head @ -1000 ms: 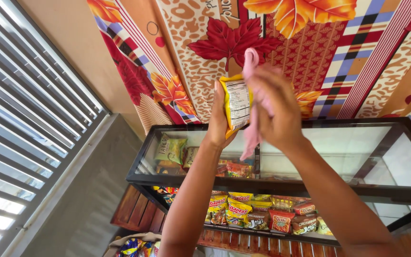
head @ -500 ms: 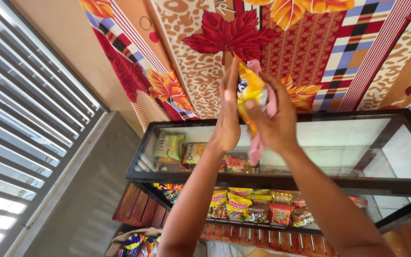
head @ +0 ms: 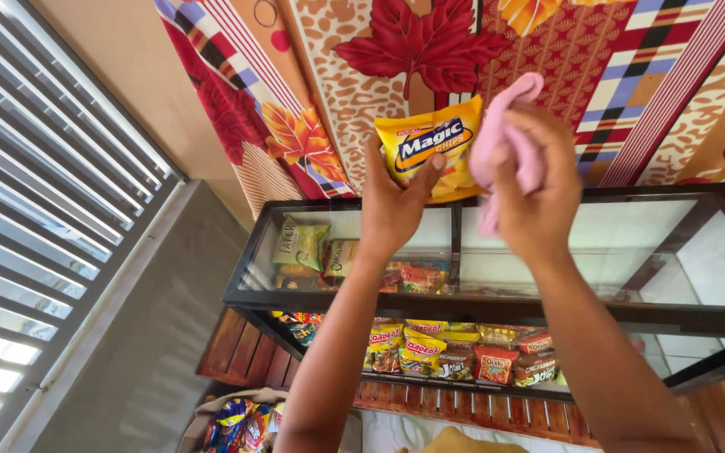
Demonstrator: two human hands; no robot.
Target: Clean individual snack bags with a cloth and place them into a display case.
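Left hand (head: 394,205): fingers closed around the lower left part of a yellow chip packet (head: 430,151), thumb across its front face, remaining fingers behind and not visible. The packet stands above the hand, its long axis running left to right with a slight upward tilt toward the right, printed face toward the camera.

Right hand (head: 534,189): fingers bunched tight on a pink cloth (head: 505,147), which is wadded in the grip, with one end showing above the knuckles and a tail hanging below the palm. The cloth lies immediately to the right of the packet and appears to touch its right edge; whether it presses on the face cannot be told.

Both hands are raised side by side, near each other, in front of a patterned leaf-print curtain (head: 430,42). Below them stands a black-framed glass display case (head: 480,302) holding assorted snack packets (head: 430,348) on two levels. A louvred window (head: 35,210) occupies the left.
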